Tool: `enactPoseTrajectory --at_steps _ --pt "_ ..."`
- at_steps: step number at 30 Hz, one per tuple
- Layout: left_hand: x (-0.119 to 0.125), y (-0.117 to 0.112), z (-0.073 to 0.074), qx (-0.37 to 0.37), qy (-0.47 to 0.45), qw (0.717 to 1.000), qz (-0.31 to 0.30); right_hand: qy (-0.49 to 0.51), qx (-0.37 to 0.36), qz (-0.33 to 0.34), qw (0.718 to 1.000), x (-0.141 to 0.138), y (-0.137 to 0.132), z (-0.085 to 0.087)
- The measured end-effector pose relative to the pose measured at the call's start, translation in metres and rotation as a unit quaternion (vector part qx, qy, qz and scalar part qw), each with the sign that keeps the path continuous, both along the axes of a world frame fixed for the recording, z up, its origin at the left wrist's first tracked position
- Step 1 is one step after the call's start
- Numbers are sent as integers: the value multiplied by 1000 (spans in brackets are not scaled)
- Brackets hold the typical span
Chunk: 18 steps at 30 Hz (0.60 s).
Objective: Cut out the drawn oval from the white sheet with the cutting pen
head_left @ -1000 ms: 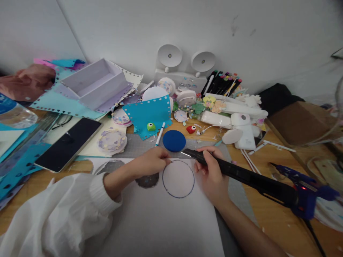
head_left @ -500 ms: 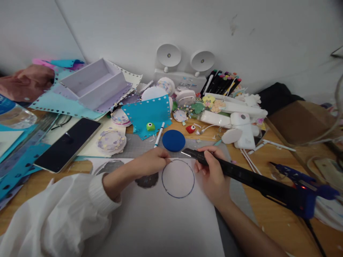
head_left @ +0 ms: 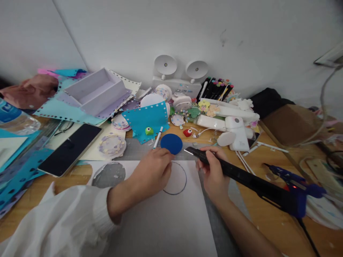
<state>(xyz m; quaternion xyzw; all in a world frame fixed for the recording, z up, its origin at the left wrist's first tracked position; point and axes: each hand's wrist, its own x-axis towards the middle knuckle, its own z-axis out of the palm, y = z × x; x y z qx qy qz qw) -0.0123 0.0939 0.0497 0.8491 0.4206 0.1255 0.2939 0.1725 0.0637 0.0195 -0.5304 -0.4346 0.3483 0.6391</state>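
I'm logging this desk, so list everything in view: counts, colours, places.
Paper: one, white, front centre
Circle: one, dark, on paper
Mat: one, grey, under paper
Disc: one, blue, beyond paper
Cutter: one, black, front right
Glue gun: one, blue, right
Phone: one, black, left
Bottle: one, clear, far left
Box: one, lilac, back left
Lamp: one, white, back centre
Markers: several, black, beside lamp
Trinkets: two, green and red, flanking disc
Clutter: uncounted, mixed, mostly back
Left hand: one, bare, at paper
Right hand: one, bare, gripping cutter
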Motion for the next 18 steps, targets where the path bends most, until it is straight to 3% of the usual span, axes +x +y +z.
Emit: enactPoseTrajectory --at_steps 3,6,11,14,18 --pt "-5 -19 -3 64 36 992 -106 -19 22 -28 999 11 -2 2" --pt "-9 -30 -18 91 68 979 -169 -90 21 -41 995 22 -11 1" --pt "-7 -31 -41 115 69 978 -161 -245 1 -20 969 27 -27 2" --pt "-5 -30 -44 118 73 978 -156 -334 -19 20 942 23 -30 3" --pt "-4 -29 -44 120 60 979 -156 -366 -44 58 928 21 -29 1"
